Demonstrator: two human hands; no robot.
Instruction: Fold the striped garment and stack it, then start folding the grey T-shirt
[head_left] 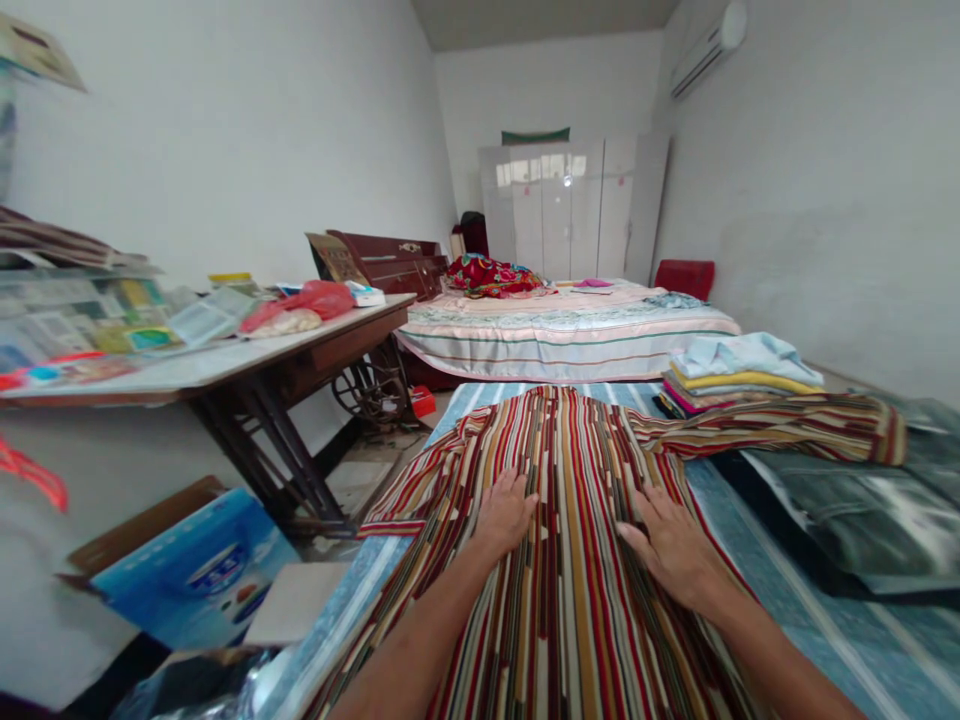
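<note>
A long-sleeved striped shirt (562, 560) in red, brown, cream and mustard lies spread out on a blue striped bed cover (757, 550). My left hand (504, 512) rests flat on the left half of its upper body. On the right half lies my right hand (667, 540), palm down with fingers apart. Neither hand grips the cloth. The right sleeve stretches out over dark folded clothes, while the left sleeve angles down near the bed's left edge. The shirt's lower end runs past the bottom of the view.
Beside the right sleeve sits a stack of folded clothes (739, 375); dark green trousers (862, 520) lie nearer me. At left stand a cluttered sewing-machine table (217, 360) and a blue carton (199, 570). A second bed (562, 340) and white wardrobe (559, 210) fill the back.
</note>
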